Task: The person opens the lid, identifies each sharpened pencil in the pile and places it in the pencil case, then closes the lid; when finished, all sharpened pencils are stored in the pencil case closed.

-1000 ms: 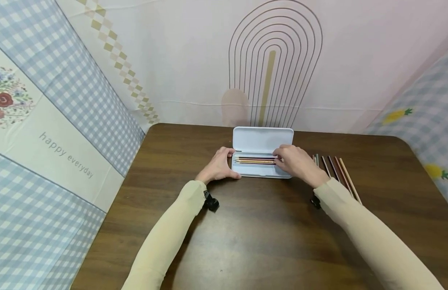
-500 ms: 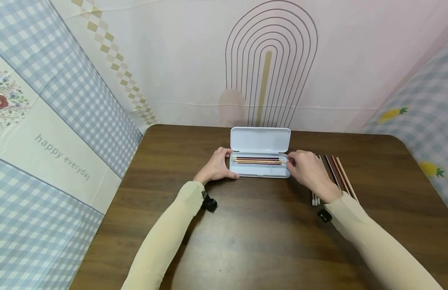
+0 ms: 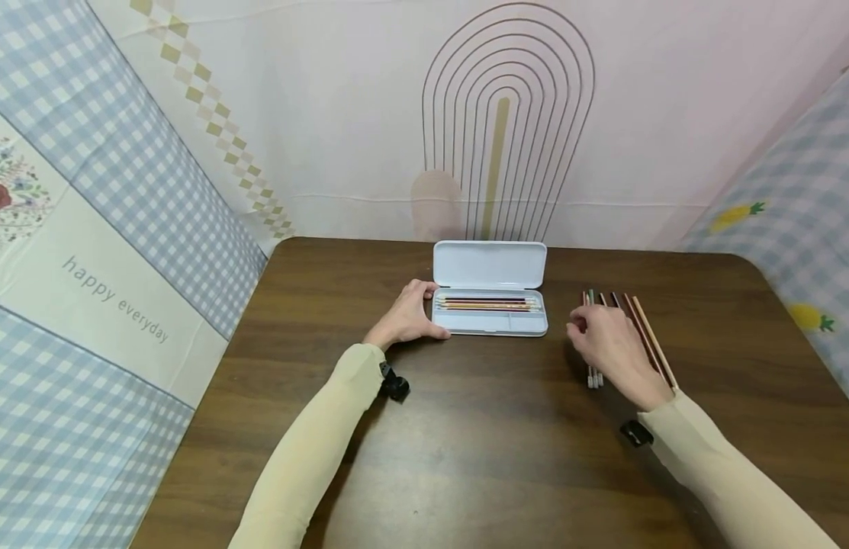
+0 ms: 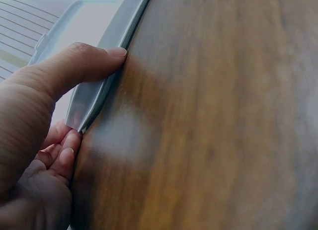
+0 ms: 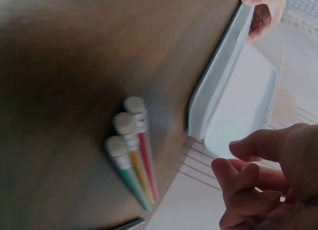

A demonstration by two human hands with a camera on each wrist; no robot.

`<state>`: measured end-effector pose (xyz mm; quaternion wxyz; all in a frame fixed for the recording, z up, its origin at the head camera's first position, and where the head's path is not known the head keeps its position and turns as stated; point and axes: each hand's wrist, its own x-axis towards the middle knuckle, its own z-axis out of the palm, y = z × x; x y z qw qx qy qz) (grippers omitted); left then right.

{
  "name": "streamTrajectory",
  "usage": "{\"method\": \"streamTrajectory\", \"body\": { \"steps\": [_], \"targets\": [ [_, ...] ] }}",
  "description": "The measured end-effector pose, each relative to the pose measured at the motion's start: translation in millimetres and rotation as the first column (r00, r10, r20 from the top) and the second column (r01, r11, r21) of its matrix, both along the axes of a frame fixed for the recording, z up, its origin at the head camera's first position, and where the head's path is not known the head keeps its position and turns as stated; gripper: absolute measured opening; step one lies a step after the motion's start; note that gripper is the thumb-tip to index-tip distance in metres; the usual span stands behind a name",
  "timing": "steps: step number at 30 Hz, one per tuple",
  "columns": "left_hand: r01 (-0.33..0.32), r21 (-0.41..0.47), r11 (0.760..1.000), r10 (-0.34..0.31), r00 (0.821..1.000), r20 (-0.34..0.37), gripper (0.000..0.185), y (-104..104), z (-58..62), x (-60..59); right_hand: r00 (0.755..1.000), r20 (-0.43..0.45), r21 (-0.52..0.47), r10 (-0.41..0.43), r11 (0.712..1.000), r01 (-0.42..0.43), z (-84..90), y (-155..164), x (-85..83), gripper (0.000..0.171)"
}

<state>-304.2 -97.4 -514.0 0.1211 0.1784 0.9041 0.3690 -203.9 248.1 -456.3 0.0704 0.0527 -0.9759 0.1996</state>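
A pale blue pencil case (image 3: 465, 322) lies with its lid (image 3: 489, 263) raised at the back of the table. Several pencils (image 3: 489, 304) lie lengthwise inside it. My left hand (image 3: 409, 314) grips the case's left end, thumb at the front edge and fingers around the far side. To the right of the case, my right hand (image 3: 611, 343) is over a group of loose pencils, its fingers loosely bent and holding nothing. In the right wrist view, a green pencil (image 5: 132, 187), a yellow pencil (image 5: 140, 173) and a red pencil (image 5: 146, 158) show white eraser ends.
More loose pencils (image 3: 654, 340), brown and light wood, slant along the right hand's far side, partly hidden by it. A patterned cloth (image 3: 355, 130) hangs behind the brown wooden table (image 3: 465, 442). Blue checked cloth (image 3: 88, 366) stands at the left.
My right hand has left the inside of the case and moved right to the loose pencils, uncovering the pencils in the case. My left hand stays on the case.
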Motion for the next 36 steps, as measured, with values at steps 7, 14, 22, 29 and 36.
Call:
{"method": "streamTrajectory", "body": {
  "steps": [7, 14, 22, 29, 36],
  "targets": [
    [-0.012, 0.004, 1.0, 0.012, 1.0, 0.014, 0.092, -2, -0.3, 3.2, 0.999, 0.033, -0.008, -0.018, 1.0, 0.019, -12.6, 12, 8.7, 0.018],
    [-0.006, 0.005, 1.0, 0.006, 1.0, 0.005, 0.092, -1, 0.5, 3.0, 0.996, 0.081, -0.008, -0.047, 0.999, 0.048, -18.4, 20, 12.3, 0.017],
    [-0.001, 0.008, 1.0, 0.001, 1.0, 0.001, 0.093, 0, 0.2, 1.0, 0.995, 0.071, 0.014, -0.067, 0.998, 0.066, -23.7, 27, 14.4, 0.018],
    [-0.008, 0.007, 1.0, 0.008, 1.0, -0.013, 0.092, 2, -0.7, -2.4, 0.99, 0.098, 0.019, -0.101, 0.995, 0.099, -24.4, 31, 14.2, 0.024],
    [-0.006, 0.0, 1.0, 0.006, 1.0, -0.009, 0.092, 2, -0.1, -2.0, 0.986, 0.122, 0.027, -0.118, 0.993, 0.116, -25.3, 32, 11.7, 0.031]
  ]
}}
